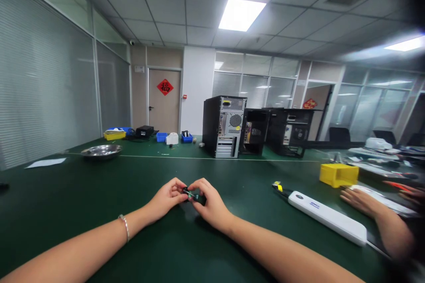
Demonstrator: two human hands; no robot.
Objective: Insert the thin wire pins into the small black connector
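Observation:
My left hand [169, 195] and my right hand [210, 203] meet above the green table [159, 247], near its middle. Between their fingertips is a small dark part with some green on it [190, 194], too small to identify. The left thumb and fingers pinch its left end. On its right side, the right thumb and forefinger close on the same part, and a dark end of it shows under the right palm. A bracelet circles the left wrist.
A metal bowl [102, 151] and paper [45, 163] lie at left. Computer cases [229, 128] stand behind. At right are a white power strip [327, 216], a yellow bin [338, 175] and another person's hands [361, 201]. Small blue bins [161, 137] sit at the back.

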